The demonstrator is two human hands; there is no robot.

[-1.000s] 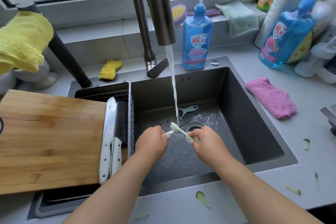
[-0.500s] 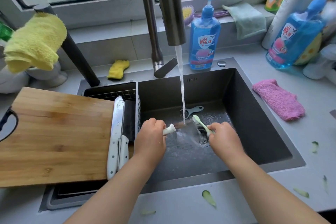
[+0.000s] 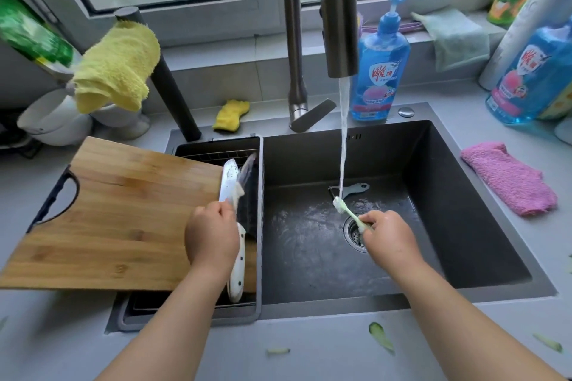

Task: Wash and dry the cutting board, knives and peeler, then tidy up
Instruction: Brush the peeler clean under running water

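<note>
My left hand (image 3: 213, 237) grips a small knife (image 3: 249, 192) with a dark blade, holding it over the drain rack (image 3: 259, 257) at the sink's left side. White-handled knives (image 3: 237, 269) lie there along the right edge of the bamboo cutting board (image 3: 123, 216). A pale green toothbrush (image 3: 348, 210) is held in my right hand (image 3: 388, 237), its head under the running water. A grey peeler (image 3: 354, 189) lies on the bottom of the dark sink (image 3: 433, 195), behind the water stream.
The faucet (image 3: 339, 25) runs above the drain. A blue dish-soap bottle (image 3: 380, 68) stands behind the sink and a pink cloth (image 3: 510, 179) lies to its right. A yellow cloth (image 3: 114, 68) hangs at the left, near a yellow sponge (image 3: 232, 113). Peel scraps (image 3: 381, 335) litter the front counter.
My left hand has carried the small knife from under the water leftward to the drain rack. My right hand stays in the sink with the toothbrush under the stream.
</note>
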